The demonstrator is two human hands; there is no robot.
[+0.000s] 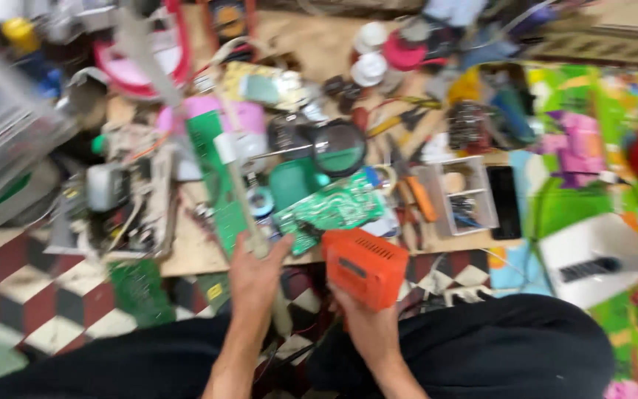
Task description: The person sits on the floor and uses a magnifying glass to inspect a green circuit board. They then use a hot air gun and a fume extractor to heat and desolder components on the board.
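Observation:
The picture is blurred by motion. My right hand grips an orange box-shaped device with vent slots from below, just off the near edge of the low wooden board. My left hand is closed around a long pale stick-like tool that reaches up across the board. A green circuit board lies right behind both hands. A longer green circuit board lies to the left of the stick.
The board is crowded: a round black magnifier, pliers with orange handles, a small clear parts tray, a black phone, an opened grey device. A white power strip lies on a colourful mat at right. Checked floor tiles below.

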